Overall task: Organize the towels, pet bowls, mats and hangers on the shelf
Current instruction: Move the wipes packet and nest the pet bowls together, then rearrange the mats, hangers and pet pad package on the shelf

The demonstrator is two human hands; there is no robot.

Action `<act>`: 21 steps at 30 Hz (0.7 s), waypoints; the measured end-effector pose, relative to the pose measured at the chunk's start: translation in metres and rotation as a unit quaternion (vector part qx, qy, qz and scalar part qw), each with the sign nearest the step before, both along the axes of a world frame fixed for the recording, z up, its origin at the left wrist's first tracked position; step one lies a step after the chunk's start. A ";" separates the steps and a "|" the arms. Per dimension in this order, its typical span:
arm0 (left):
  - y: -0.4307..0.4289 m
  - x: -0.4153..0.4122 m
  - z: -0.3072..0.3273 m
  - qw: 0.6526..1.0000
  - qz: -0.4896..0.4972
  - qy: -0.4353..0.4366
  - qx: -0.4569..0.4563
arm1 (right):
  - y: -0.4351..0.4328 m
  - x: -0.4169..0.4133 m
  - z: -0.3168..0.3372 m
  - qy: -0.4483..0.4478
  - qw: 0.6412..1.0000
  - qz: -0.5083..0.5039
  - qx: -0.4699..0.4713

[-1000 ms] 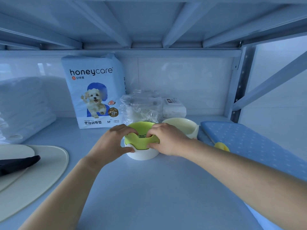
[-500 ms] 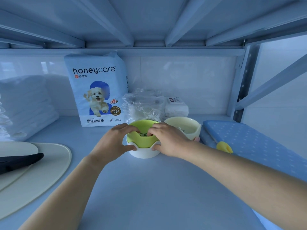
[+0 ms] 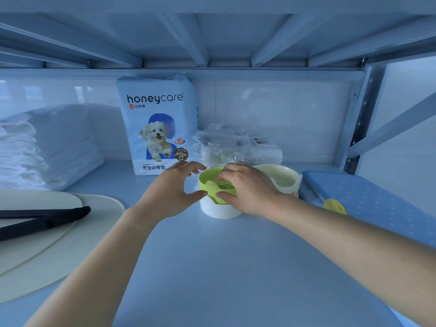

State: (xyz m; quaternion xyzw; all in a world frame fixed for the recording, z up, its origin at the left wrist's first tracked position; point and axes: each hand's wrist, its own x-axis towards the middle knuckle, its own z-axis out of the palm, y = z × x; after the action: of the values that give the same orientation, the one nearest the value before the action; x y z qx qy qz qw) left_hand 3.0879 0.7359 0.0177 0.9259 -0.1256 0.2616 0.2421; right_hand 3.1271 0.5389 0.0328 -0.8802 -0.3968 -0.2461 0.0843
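since the green bowl [image 3: 210, 180] sits nested in the white bowl [image 3: 219, 212] at the middle of the shelf [image 3: 224, 267], straight ahead of both hands, the coming move looks to turn on which hand has it. the right hand [image 3: 247, 187] is the closer one and grips it, fingers curled over the near right rim and thumb low against its side. the left hand [image 3: 169, 192] stands just to the left, its fingers arched and off the rim, with only the thumb tip touching the green lip that juts near-left. the bowl is round, so that lip is its only direction. nothing shows inside the green bowl. just to the right stands a cream bowl [image 3: 283, 178], its inside too hidden to judge. my guess is that the nesting is nearly done and the right hand alone could settle it.
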 end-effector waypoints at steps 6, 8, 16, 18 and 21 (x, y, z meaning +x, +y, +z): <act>0.043 -0.027 0.001 0.998 0.050 0.036 0.014 | 0.041 -0.017 0.001 0.021 0.999 0.027 0.021; 0.058 -0.037 -0.002 0.996 0.061 0.055 0.020 | 0.059 -0.024 -0.003 0.032 0.998 0.041 0.018; 0.139 -0.095 -0.021 0.987 0.094 0.119 0.062 | 0.149 -0.061 -0.028 0.083 0.992 0.098 0.004; 0.161 -0.112 -0.025 0.985 0.106 0.123 0.067 | 0.172 -0.069 -0.034 0.090 0.990 0.112 -0.001; 0.194 -0.131 -0.028 0.982 0.123 0.127 0.069 | 0.205 -0.081 -0.040 0.100 0.987 0.123 -0.002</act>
State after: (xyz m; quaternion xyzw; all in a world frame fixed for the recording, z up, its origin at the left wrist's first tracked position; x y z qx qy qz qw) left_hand 2.9568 0.9302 -0.0099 0.9744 0.0033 0.1604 0.1576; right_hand 3.0463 0.7435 -0.0073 -0.8450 -0.4922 -0.1438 0.1516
